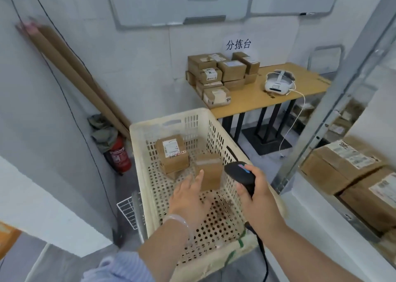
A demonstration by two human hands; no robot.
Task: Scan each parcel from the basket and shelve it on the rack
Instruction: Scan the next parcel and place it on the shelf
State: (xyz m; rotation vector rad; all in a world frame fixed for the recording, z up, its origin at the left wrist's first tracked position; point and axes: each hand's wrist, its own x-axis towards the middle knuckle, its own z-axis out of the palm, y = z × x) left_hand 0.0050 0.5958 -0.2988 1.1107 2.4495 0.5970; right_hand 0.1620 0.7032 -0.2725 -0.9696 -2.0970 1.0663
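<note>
Basket (137,131): one, cream perforated plastic, directly below me.

Parcels inside it: two plainly seen. A cardboard edge shows under the far one; I cannot tell whether it is a third.
- Labelled parcel (172,153): brown carton, white shipping label on top, at the far left of the basket floor.
- Plain parcel (209,174): brown, taped, upright, no label facing me, just right of the first.

My left hand (188,198): fingers straight and spread, holding nothing, fingertips at the plain parcel's near left edge; contact unclear.

My right hand (256,191): clenched round the black scanner (237,172), over the basket's right rim.

Rack (321,131), at right: two large cartons (342,163) on its shelf.

Table (278,101): one, with a stack of small parcels (220,76), number unclear, and one white headset (278,82).
</note>
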